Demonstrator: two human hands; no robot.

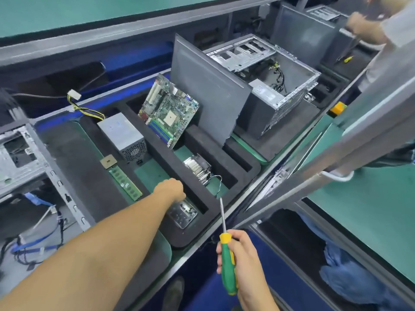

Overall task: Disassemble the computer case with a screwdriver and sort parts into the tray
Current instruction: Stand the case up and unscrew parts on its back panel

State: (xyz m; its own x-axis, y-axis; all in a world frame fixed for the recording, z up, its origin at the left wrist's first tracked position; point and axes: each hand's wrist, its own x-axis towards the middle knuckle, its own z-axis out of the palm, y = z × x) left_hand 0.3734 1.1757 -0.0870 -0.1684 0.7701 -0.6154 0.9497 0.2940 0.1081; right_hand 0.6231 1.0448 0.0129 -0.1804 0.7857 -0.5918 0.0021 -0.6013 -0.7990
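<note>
A black foam tray (pixel 170 158) holds sorted parts: a grey power supply (pixel 122 135), a green motherboard (pixel 168 111) leaning upright, a heatsink with fan (pixel 197 168), a memory stick (pixel 125 184), a small square chip (pixel 109 161) and a dark side panel (pixel 208 90) standing in a slot. My left hand (pixel 171 189) reaches into the near compartment and touches the top of a metal drive (pixel 183 214) lying there. My right hand (pixel 241 259) grips a green and yellow screwdriver (pixel 226 250), tip pointing up at the tray's near edge. The opened computer case (pixel 269 86) stands behind the tray.
Another open chassis (pixel 20 158) with blue cables (pixel 38 241) sits at the left. A grey metal frame rail (pixel 336 153) crosses diagonally at the right. Another person's arm (pixel 366 30) works at a far case, top right. A blue cloth (pixel 350 272) lies under the right bench.
</note>
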